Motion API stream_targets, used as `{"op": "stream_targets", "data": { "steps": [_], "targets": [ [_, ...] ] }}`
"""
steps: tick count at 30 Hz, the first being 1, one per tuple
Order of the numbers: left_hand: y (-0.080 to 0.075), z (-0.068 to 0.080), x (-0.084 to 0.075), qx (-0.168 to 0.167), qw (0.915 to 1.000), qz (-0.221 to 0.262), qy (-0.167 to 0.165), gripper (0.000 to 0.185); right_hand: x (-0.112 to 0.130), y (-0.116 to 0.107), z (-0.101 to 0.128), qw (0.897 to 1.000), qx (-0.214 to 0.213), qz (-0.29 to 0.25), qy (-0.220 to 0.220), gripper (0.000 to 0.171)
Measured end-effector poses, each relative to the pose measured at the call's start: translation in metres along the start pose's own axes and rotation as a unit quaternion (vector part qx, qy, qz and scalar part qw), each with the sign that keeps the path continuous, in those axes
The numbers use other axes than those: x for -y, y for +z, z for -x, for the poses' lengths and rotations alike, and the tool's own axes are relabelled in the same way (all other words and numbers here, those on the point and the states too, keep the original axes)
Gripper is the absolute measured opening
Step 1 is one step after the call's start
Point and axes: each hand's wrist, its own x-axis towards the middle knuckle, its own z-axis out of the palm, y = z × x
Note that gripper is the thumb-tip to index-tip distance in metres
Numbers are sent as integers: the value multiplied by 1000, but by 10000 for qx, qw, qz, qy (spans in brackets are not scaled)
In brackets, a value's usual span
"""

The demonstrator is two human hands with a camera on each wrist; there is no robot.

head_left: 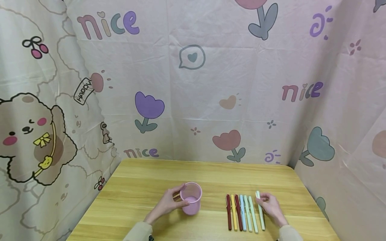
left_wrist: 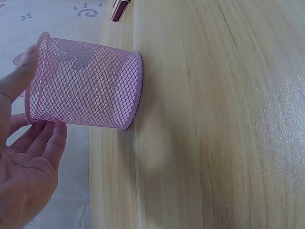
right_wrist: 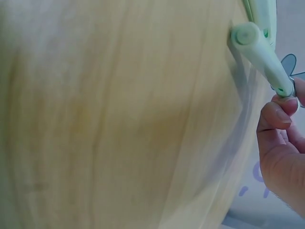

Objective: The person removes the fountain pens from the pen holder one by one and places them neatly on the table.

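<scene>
My left hand [head_left: 169,202] grips a pink mesh pen holder [head_left: 191,207] near its rim, thumb on the near side and fingers behind. The holder stands upright with its mouth up, and only its inner bottom shows inside. At the right, my right hand [head_left: 270,206] pinches a light green pen [head_left: 261,214] near its upper end between thumb and fingers. That pen slants up from the table in the right wrist view. Just left of it lies a row of several pens: dark red [head_left: 229,212], yellow [head_left: 234,214], blue [head_left: 243,214] and light green [head_left: 253,216].
The wooden table [head_left: 144,187] reaches back to a pale printed cloth [head_left: 187,140] hung behind it. More of this cloth [head_left: 356,187] closes the right side, and a bear-patterned curtain [head_left: 45,140] hangs on the left.
</scene>
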Motion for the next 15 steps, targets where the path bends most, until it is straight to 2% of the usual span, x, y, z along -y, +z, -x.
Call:
{"op": "stream_targets", "data": {
  "steps": [8, 15],
  "targets": [
    [-1, 0, 0, 24, 10000, 29, -6, 84, -4, 0, -2, 9985, 117, 523, -113, 33],
    [0, 0, -1, -7, 10000, 30, -27, 84, -8, 1, -4, 9971, 182, 729, -113, 32]
  ]
}}
